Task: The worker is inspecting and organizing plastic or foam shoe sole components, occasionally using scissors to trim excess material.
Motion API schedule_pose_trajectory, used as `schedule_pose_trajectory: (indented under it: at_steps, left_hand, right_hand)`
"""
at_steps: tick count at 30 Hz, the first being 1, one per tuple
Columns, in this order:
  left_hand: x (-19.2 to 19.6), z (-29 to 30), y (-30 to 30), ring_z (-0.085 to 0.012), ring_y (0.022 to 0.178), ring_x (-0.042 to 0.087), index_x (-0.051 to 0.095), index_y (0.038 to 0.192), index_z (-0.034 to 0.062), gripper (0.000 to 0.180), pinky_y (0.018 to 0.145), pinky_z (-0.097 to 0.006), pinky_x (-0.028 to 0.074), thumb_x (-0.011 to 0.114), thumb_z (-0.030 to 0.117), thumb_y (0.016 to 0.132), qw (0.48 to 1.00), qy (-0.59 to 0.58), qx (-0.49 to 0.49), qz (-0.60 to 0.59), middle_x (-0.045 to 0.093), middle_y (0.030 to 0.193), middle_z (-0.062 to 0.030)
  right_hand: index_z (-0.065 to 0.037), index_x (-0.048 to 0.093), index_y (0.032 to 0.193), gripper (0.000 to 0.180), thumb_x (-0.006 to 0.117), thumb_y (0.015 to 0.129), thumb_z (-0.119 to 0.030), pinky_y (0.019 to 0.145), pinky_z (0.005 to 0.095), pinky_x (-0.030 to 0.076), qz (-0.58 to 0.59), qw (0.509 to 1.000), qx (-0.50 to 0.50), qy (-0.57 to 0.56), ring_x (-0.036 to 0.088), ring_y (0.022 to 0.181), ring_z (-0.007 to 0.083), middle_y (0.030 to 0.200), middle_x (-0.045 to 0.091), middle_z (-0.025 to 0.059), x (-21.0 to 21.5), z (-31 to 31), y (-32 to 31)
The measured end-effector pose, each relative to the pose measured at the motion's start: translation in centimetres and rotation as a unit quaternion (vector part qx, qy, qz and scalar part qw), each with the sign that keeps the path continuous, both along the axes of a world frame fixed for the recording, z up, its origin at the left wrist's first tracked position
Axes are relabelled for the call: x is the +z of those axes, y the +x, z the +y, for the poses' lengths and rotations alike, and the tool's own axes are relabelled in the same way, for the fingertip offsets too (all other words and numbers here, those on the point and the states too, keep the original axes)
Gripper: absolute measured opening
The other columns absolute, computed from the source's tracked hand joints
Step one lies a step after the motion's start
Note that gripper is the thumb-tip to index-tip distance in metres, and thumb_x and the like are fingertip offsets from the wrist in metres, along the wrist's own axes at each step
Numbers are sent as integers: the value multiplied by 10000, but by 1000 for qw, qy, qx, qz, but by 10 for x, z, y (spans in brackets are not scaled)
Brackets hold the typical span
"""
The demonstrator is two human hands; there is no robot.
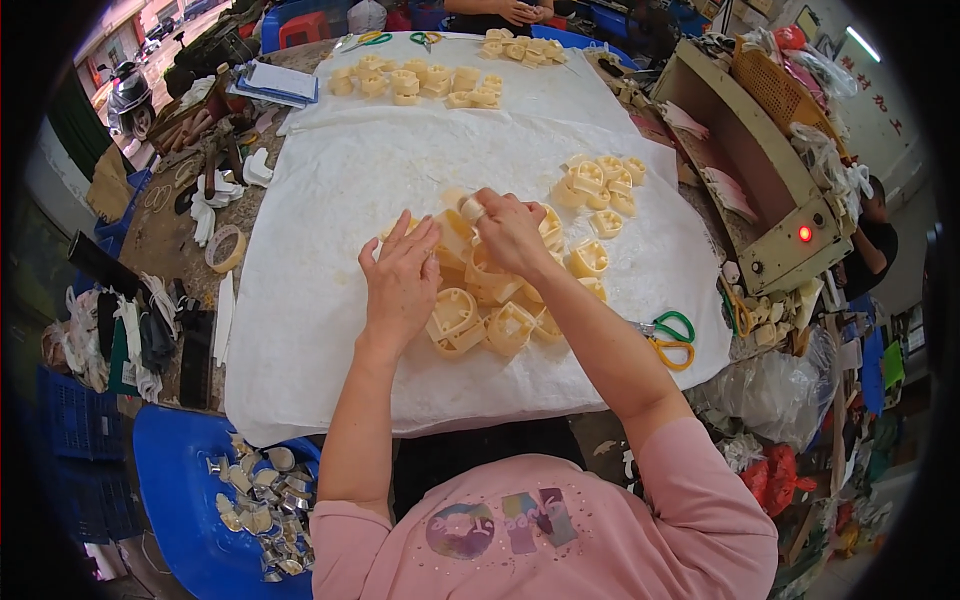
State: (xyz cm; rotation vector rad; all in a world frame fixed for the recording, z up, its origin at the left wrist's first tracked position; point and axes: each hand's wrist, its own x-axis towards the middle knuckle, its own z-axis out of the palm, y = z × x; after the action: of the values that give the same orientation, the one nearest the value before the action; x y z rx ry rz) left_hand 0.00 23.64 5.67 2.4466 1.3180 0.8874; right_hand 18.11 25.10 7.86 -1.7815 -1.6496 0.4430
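A pile of pale yellow moulded plastic parts (500,315) lies on a white cloth (320,200) over the table. My left hand (402,278) rests flat on the left side of the pile, fingers spread. My right hand (508,228) is closed around one yellow part (470,207) at the top of the pile; a ring shows on one finger. More yellow parts (600,185) sit in a loose group to the right.
Scissors with green and yellow handles (668,338) lie at the right of the cloth. Another person's hands (520,12) work at the far end beside more yellow parts (420,82). A blue bin of metal pieces (255,500) stands lower left. A beige machine (790,215) stands right.
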Motion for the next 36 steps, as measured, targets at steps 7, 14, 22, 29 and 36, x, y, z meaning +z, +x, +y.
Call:
schedule_pose_trajectory:
  at_steps: [7, 14, 22, 29, 36]
  left_hand:
    - [-17, 5, -2, -245, 1300, 407, 578, 1195, 39, 359, 1054, -443, 215, 547, 101, 842, 997, -6, -16, -69, 556, 1284, -95]
    - [-3, 20, 5, -275, 1155, 536, 562, 1186, 40, 463, 916, -354, 444, 609, -56, 735, 988, -6, -62, -139, 613, 1148, -136]
    - [8, 36, 14, -275, 891, 602, 645, 1046, 80, 399, 771, -330, 508, 618, -105, 693, 994, 46, -93, -32, 572, 1005, -111]
    - [7, 37, 18, -254, 933, 609, 677, 1032, 69, 424, 807, -314, 515, 612, -138, 668, 991, -11, -75, -106, 583, 1067, -113]
    - [30, 43, 16, -288, 1283, 409, 546, 1268, 120, 518, 1094, -439, 249, 618, 33, 763, 971, -113, -156, 139, 431, 1396, -140]
  right_hand:
    - [-82, 548, 1163, 387, 508, 935, -391, 876, 346, 417, 46, 998, 46, 15, 578, 984, 230, 1042, 639, 86, 19, 0, 11]
    - [-71, 520, 1215, 402, 575, 914, -331, 903, 352, 425, 159, 986, 40, 29, 553, 1065, 220, 1143, 597, 110, 26, -23, 38]
    - [-128, 512, 1281, 518, 670, 817, -295, 924, 401, 367, -65, 990, 22, 126, 522, 1021, 277, 1036, 601, 140, 27, -80, 75]
    - [-165, 637, 1080, 374, 695, 712, -190, 919, 452, 293, -233, 968, -4, 93, 516, 995, 230, 1001, 607, 83, -6, -115, 79]
    - [-225, 650, 1075, 395, 657, 693, -123, 936, 487, 252, -301, 954, -8, 18, 432, 1105, 279, 1114, 543, 105, 2, -124, 65]
